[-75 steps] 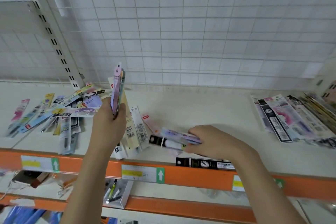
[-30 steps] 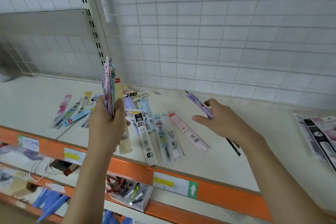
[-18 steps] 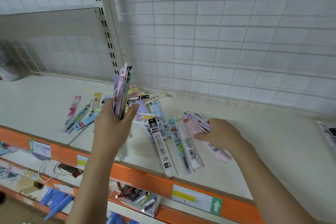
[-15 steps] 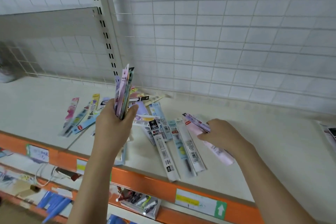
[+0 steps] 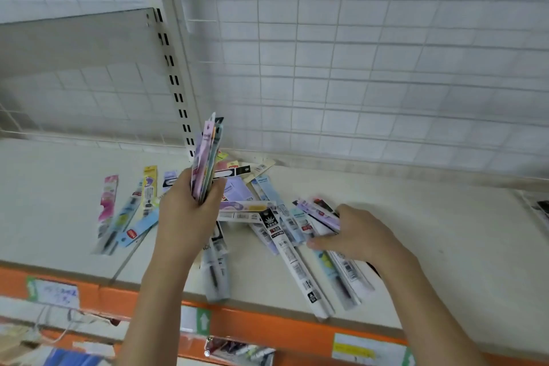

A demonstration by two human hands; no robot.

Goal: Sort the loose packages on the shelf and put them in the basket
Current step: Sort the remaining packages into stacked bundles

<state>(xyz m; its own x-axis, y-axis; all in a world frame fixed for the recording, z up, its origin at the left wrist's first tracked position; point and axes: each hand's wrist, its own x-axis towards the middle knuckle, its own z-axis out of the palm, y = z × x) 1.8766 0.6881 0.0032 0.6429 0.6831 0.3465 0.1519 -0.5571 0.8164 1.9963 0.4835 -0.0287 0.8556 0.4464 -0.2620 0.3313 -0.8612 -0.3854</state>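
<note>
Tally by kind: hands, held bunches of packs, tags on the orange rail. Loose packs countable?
Hands: 2, left hand, right hand
Held bunches: 2, fanned bunch, purple packs
Rail tags: 3, handwritten tag, arrow tag, yellow tag
Loose packs: overlapping, uncountable
Total: 7

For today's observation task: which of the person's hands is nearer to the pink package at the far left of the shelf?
Left. The left hand holds a bundle up just right of the pink package; the right hand is much farther right.

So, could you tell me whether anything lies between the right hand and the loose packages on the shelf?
Nothing visible does: the right hand already rests on the purple package among the loose packages on the shelf.
</note>
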